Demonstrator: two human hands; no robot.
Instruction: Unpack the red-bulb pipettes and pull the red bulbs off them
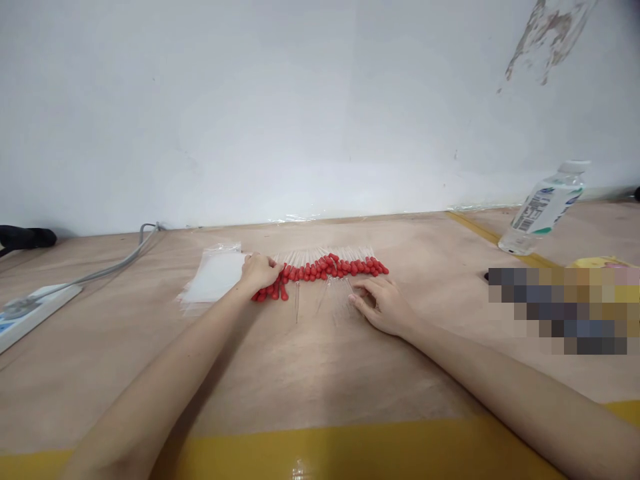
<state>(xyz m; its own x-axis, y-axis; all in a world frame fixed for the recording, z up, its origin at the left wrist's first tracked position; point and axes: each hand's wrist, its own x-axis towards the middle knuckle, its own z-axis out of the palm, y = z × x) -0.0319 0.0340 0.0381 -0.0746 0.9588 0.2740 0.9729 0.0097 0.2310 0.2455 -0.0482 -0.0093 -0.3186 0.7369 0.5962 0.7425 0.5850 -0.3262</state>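
Glass-like droppers with red bulbs (pixel 313 270) lie side by side in a row across the middle of the table, their thin clear tubes pointing to the wall and some toward me. My left hand (pixel 260 270) is curled at the row's left end, fingers pinched at a red bulb; more bulbs show below it. My right hand (pixel 383 303) rests beside the clear tubes (pixel 330 293) at the row's near right side, its thumb and curved fingers apart. A stack of clear plastic bags (pixel 217 277) lies left of my left hand, partly behind it.
A plastic bottle (pixel 545 207) stands at the back right, with a yellow item (pixel 600 263) and a blurred-out patch nearer. On the left lies a white power strip (pixel 40 313) with a grey cable (pixel 107 267). A white wall (pixel 250 120) closes off the table's back.
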